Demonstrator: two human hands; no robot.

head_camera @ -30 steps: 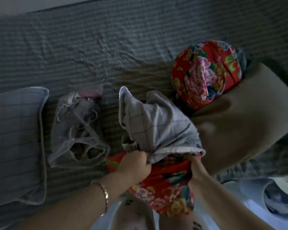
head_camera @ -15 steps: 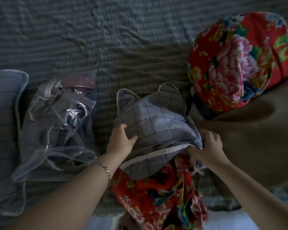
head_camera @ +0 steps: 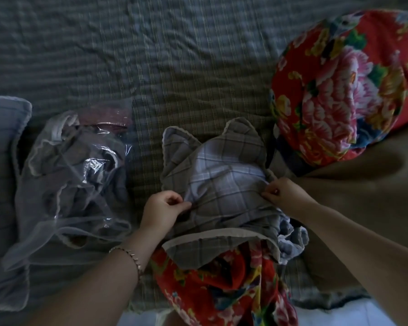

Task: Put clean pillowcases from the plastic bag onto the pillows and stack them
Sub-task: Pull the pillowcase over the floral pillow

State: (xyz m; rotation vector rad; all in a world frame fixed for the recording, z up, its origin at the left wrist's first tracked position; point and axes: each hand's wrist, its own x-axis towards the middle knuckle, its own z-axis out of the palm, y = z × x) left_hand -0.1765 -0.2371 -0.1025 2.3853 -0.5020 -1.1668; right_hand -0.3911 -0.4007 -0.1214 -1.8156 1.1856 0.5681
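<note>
Both hands curled, left hand (head_camera: 161, 209), right hand (head_camera: 285, 192), seemingly pinching plaid pillowcase (head_camera: 222, 184)

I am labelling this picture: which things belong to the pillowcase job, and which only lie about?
Job: grey checked cloth pillowcase, pinched by left hand and right hand; half-covered red floral pillow; clear plastic bag; bare red floral pillow; cased grey pillow.
Lying about: brown cloth; striped grey bedsheet.
</note>
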